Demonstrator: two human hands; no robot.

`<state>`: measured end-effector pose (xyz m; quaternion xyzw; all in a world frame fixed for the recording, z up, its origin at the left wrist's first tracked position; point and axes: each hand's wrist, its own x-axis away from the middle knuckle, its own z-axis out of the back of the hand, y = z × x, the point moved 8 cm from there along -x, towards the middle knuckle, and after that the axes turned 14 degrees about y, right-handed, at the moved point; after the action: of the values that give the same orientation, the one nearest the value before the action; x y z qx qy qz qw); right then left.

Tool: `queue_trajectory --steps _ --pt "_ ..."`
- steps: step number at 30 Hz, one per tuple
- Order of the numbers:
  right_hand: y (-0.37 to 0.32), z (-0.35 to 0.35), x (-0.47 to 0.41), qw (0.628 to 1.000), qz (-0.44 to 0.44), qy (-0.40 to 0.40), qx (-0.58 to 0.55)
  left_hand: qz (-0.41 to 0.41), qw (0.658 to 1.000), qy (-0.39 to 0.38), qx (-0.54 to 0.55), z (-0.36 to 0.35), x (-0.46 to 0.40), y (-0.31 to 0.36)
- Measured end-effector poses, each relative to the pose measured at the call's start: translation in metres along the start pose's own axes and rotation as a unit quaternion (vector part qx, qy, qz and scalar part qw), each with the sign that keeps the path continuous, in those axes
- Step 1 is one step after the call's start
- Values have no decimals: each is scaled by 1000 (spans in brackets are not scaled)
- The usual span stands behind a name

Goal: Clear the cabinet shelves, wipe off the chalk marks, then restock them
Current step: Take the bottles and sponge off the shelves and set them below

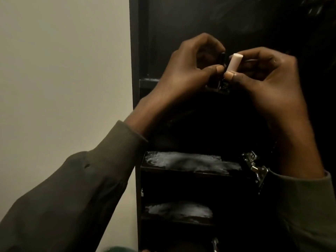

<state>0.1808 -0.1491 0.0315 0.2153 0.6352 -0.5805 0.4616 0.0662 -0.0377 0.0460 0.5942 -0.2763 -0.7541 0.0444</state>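
Observation:
A dark cabinet (143,42) stands open in front of me. My right hand (269,82) pinches a white chalk stick (289,63) that points up and left. My left hand (190,70) is curled beside it, thumb and fingers pinching a small dark object (223,56) that touches the chalk; what it is I cannot tell. Below my hands, one shelf (190,161) carries broad white chalk smears, and a lower shelf (179,210) is smeared too. An upper shelf edge (149,81) shows behind my left hand. No goods are visible on the shelves.
A pale wall (63,70) fills the left side. Metal door hinges (255,167) sit at the cabinet's right side, with another hinge (215,242) lower down. Something green (118,249) peeks in at the bottom edge. The cabinet interior is very dark.

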Motion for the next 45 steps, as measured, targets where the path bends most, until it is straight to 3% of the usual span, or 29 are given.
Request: queue_trajectory --steps 5,13,17,29,41,45 --pt "8 -17 57 996 -27 -63 -54 41 999 -28 -11 20 65 -12" --pt "73 -64 169 972 -156 -163 -72 194 979 -31 -45 31 185 -79" --pt "103 -78 223 947 -243 -184 -102 251 965 -40 -63 30 239 -111" --pt "171 -102 361 892 -365 -252 -88 369 924 -65 -80 22 390 -179" --pt "221 -109 486 849 -418 -318 -63 424 885 -147 -119 23 522 -217" --pt "227 -109 510 856 -368 -364 2 421 874 -182 -158 22 552 -227"
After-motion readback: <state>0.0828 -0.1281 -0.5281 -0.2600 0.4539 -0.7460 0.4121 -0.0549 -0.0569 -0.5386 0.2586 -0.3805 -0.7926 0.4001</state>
